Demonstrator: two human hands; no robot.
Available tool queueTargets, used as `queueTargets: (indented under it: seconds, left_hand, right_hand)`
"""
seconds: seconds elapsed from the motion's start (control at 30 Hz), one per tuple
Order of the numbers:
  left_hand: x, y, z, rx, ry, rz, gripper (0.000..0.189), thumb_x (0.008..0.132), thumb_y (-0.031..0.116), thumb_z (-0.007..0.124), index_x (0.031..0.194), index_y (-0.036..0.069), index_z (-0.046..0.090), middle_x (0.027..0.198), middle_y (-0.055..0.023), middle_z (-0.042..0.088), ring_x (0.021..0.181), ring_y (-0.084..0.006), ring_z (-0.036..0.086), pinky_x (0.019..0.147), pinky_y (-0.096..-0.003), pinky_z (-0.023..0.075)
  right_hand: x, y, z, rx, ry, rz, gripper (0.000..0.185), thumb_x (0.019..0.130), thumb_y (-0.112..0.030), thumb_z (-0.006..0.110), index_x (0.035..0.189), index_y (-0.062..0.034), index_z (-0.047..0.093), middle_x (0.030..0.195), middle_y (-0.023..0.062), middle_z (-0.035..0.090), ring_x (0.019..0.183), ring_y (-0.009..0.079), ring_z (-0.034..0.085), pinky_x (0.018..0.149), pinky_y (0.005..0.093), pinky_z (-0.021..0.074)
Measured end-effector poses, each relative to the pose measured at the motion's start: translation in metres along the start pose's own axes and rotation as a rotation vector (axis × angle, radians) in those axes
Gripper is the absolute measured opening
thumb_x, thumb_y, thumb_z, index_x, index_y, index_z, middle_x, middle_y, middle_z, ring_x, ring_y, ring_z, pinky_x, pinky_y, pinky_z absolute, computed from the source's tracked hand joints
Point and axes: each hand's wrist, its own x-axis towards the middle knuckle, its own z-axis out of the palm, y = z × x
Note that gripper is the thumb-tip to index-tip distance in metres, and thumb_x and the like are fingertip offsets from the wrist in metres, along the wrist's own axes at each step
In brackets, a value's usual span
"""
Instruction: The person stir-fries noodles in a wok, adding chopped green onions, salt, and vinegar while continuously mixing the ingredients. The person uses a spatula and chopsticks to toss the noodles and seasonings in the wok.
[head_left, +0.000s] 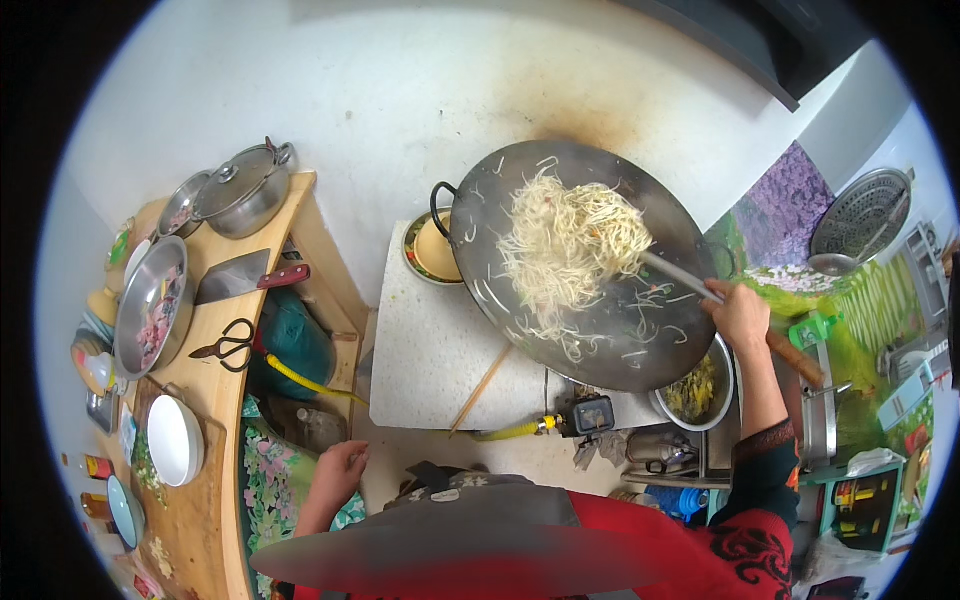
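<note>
My right hand (739, 315) is closed around the long handle of a metal cooking spatula (681, 276), whose head is hidden in pale noodles (559, 247). The noodles lie heaped in a large dark wok (480, 217), with loose strands spread over its surface. Faint steam shows above the wok. My left hand (341, 469) hangs in front of my body, away from the wok, fingers loosely curled and holding nothing that I can see. A pair of wooden chopsticks (480, 390) lies on the white tabletop below the wok.
On the left wooden counter are a cleaver (247, 277), black-handled scissors (225, 346), a steel bowl of cut meat (124, 337), a lidded pot (247, 202) and a white bowl (175, 441). A metal bowl of yellow-green food (729, 397) sits right of the wok; a yellow gas hose (517, 431) runs below.
</note>
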Motion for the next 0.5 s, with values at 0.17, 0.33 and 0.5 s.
queueTargets:
  seconds: [0.17, 0.33, 0.5]
  left_hand:
    - [0.012, -0.007, 0.008, -0.008, -0.063, 0.109, 0.022, 0.081, 0.011, 0.062, 0.100, 0.000, 0.065, 0.096, -0.0190, 0.065, 0.090, -0.0345, 0.061, 0.080, -0.0387, 0.0485]
    - [0.021, -0.005, 0.010, 0.057, -0.062, 0.219, 0.023, 0.083, 0.006, 0.060, 0.105, -0.002, 0.063, 0.093, -0.0167, 0.066, 0.085, -0.0256, 0.065, 0.074, -0.0320, 0.0508]
    - [0.020, -0.007, 0.007, 0.051, -0.101, 0.216, 0.024, 0.083, 0.007, 0.061, 0.105, -0.001, 0.063, 0.094, -0.0167, 0.066, 0.084, -0.0261, 0.065, 0.075, -0.0327, 0.0509]
  right_hand:
    - [0.006, -0.008, 0.007, -0.382, 0.475, -0.330, 0.036, 0.072, -0.010, 0.063, 0.107, -0.0162, 0.066, 0.081, 0.0081, 0.060, 0.082, 0.0244, 0.061, 0.073, 0.0367, 0.0469]
    - [-0.053, -0.007, -0.015, -0.226, 0.584, -0.523, 0.039, 0.071, -0.006, 0.055, 0.106, -0.0182, 0.068, 0.082, 0.0048, 0.055, 0.080, 0.0220, 0.055, 0.068, 0.0346, 0.0428]
    - [-0.092, 0.027, 0.000, -0.200, 0.517, -0.317, 0.031, 0.071, -0.004, 0.056, 0.094, -0.0193, 0.070, 0.081, 0.0024, 0.055, 0.079, 0.0210, 0.055, 0.068, 0.0342, 0.0415]
